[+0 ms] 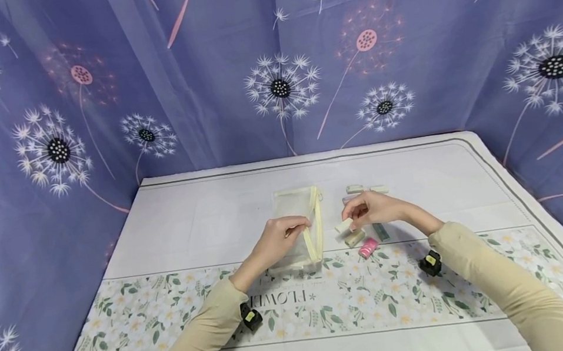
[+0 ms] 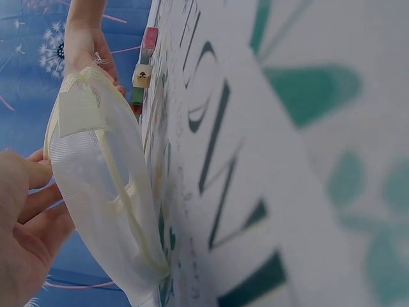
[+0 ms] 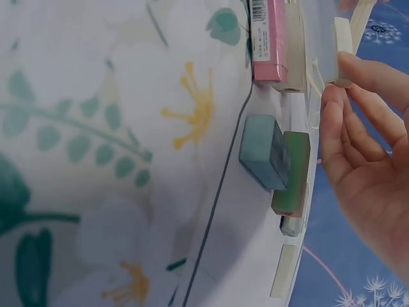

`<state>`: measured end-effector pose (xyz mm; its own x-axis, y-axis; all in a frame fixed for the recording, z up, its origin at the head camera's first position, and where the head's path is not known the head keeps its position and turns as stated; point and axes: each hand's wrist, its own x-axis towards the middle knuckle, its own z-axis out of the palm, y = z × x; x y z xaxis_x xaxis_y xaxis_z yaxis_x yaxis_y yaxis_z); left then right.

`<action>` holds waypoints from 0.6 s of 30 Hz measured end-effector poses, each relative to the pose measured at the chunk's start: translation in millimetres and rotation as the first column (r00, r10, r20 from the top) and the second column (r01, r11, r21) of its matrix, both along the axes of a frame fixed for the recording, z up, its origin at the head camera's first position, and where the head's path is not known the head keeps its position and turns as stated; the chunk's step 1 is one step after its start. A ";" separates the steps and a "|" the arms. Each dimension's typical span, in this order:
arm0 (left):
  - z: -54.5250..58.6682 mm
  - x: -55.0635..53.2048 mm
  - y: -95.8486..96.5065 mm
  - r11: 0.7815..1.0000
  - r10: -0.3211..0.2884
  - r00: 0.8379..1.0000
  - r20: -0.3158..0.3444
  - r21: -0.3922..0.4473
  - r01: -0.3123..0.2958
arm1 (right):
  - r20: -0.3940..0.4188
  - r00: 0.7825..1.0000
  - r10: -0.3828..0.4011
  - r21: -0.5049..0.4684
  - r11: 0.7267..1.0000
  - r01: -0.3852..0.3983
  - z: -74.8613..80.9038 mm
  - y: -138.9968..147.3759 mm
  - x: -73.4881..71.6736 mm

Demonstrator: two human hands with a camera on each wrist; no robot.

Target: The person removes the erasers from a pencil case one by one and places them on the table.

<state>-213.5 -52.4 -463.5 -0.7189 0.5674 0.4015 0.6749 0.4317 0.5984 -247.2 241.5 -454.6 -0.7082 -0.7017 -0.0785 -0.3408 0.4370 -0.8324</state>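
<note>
My left hand (image 1: 275,240) pinches the yellow zipper edge of a see-through mesh pouch (image 1: 289,205), which lies with its opening toward the right. In the left wrist view the mesh pouch (image 2: 96,160) bulges, its mouth held apart from the table side. Just right of the opening, my right hand (image 1: 376,208) holds a small white eraser (image 1: 343,226) between thumb and fingertips, above the table. The right wrist view shows that white eraser (image 3: 343,38) gripped at one end. Under and around this hand lie a pink eraser (image 1: 368,247), a tan eraser (image 1: 355,239) and a dark green eraser (image 1: 381,232).
Behind the right hand, more block-shaped erasers lie on the table, among them a greyish one (image 1: 354,188) and a pale one (image 1: 379,189). A white tablecloth (image 1: 202,221) with a flowered band covers the table. Purple dandelion curtains (image 1: 206,90) hang around its back and sides.
</note>
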 end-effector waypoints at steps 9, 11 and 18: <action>0.8 1.3 0.2 1.000 0.008 1.000 -0.004 0.003 -0.008 | 0.017 1.000 -0.013 0.024 1.000 0.013 0.8 5.3 1.0; 0.1 1.3 0.3 1.000 0.014 1.000 0.008 0.001 -0.014 | 0.014 1.000 -0.012 0.022 1.000 0.012 0.1 6.0 1.0; -1.7 1.0 1.0 1.000 0.017 0.999 0.039 -0.012 -0.016 | -0.005 1.000 -0.010 0.022 1.000 0.010 -1.6 7.7 1.3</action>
